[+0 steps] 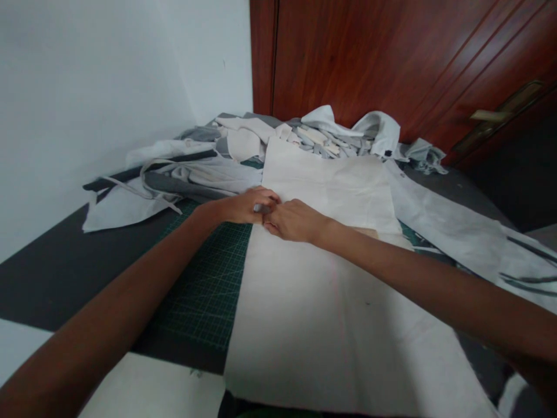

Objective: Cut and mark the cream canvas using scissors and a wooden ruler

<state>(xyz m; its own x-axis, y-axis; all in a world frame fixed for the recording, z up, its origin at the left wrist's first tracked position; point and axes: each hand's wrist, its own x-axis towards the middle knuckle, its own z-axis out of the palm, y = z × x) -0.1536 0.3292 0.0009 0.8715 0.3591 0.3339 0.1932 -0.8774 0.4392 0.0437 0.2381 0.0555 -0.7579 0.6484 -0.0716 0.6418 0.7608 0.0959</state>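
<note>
A long piece of white fabric (300,313) lies over a green cutting mat (204,290). A second white fabric layer (331,180) covers its far part, and the near edge of that layer runs across the middle. At the left end of this edge, my left hand (251,205) has its fingers curled in a pinch on the fabric. Against it, my right hand (296,220) is closed, with bent fingertips at the same spot. Fingers hide exactly what lies between them. A strip of beige material (368,232) shows under my right forearm.
Grey and white cloth scraps (322,139) are heaped along the back by a wooden door (369,58). More folded cloth (195,177) lies to the left. A white fabric strip with dark ties (461,223) stretches right. The dark tabletop (65,261) meets a white wall.
</note>
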